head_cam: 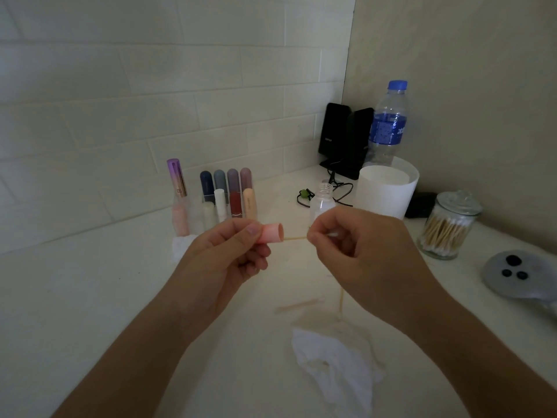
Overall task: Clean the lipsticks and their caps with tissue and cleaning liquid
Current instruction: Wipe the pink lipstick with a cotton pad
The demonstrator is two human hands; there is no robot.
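Nearest on the white surface [90,297] lies a crumpled tissue [334,366], and just beyond it two thin sticks [297,306] that look like spent swabs, so some wiping seems already done. Above them the left hand [223,251] holds a pink cap [271,233] sideways, open mouth facing right. Its grip is closed round the cap, thumb on top and fingers curled beneath. The right hand [355,239] pinches a cotton swab [297,237] between thumb and forefinger, the grip clamped on the stick. The stick's left end reaches the cap's mouth, though whether the tip is inside cannot be told. The step in hand looks like cleaning the inside of this one cap. Just behind the left hand a second tissue [180,245] peeks out. Farther back the lipsticks [233,188] stand upright in a row, most of them capped. If each is to be cleaned, much of the task probably remains. To their right stands a small clear bottle [322,200] with its neck open, likely the cleaning liquid. At the right sits a glass jar [446,227] of swabs. Farthest, in the corner, are a white tub [385,191], a water bottle [388,122] and black speakers [343,137].
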